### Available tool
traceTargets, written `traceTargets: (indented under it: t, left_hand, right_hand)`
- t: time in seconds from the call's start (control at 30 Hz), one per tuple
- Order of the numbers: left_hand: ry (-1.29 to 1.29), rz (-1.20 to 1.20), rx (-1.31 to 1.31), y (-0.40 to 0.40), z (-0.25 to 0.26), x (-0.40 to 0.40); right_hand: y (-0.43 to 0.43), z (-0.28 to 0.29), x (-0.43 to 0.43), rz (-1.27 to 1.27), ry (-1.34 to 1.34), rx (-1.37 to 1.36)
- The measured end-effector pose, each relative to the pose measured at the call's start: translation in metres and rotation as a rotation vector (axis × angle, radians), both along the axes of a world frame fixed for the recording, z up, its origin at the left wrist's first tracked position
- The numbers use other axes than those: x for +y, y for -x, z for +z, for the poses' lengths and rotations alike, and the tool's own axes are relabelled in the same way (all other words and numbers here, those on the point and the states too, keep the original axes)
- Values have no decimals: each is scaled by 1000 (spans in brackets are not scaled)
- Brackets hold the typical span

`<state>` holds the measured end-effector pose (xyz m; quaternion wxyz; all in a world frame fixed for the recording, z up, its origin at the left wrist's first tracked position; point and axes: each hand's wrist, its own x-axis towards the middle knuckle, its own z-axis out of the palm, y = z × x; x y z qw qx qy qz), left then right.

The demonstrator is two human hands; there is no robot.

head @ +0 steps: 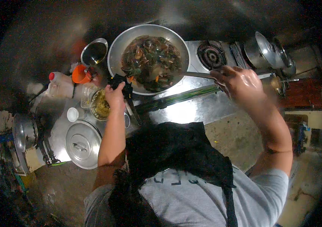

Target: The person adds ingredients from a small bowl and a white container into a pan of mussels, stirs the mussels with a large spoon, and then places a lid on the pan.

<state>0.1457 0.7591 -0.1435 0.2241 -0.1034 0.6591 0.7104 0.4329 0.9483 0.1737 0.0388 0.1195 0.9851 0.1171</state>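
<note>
A wide metal wok (112, 61) stands before me with a dark, glossy mix of leafy greens and orange bits (151, 61) in it. My right hand (240, 81) grips the handle of a long cooking utensil (197, 74), which reaches over the wok's right rim; its working end is blurred among the food. At the lower left of the rim, my left hand (115, 96) holds a black cloth (121, 83) against the wok. Just beneath that hand lies a bowl of yellowish chopped food (99, 105), partly hidden by my wrist.
Right of the wok is a gas burner (212, 55), with lidded pots (258, 54) beyond. To the left stand a pot of dark liquid (95, 53), an orange container (80, 74), a red-capped plastic jug (60, 85), a white tub (73, 114) and a metal lid (83, 144).
</note>
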Motion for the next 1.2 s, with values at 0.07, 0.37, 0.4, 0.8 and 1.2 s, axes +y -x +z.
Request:
traceTargets:
  t: [0.07,0.37,0.4,0.8,1.2]
  left_hand:
    - [-49,-13,34,-4,8,3]
    - [-88,-85,84,-5,21,0]
    - [-50,-65,84,-8,24,5]
    - [-27,-42,110,1,5,-6]
    - [-27,-21,112,-3,16,-4]
  right_hand:
    - [-16,27,-15,-117,-10,-53]
    - [-23,-33,-31,-177,-5,-50]
    - [-21,-58,-25,-235,12,-32]
    - [4,-61,38,-494,88,70]
    - [73,-213,105,-761,978,152]
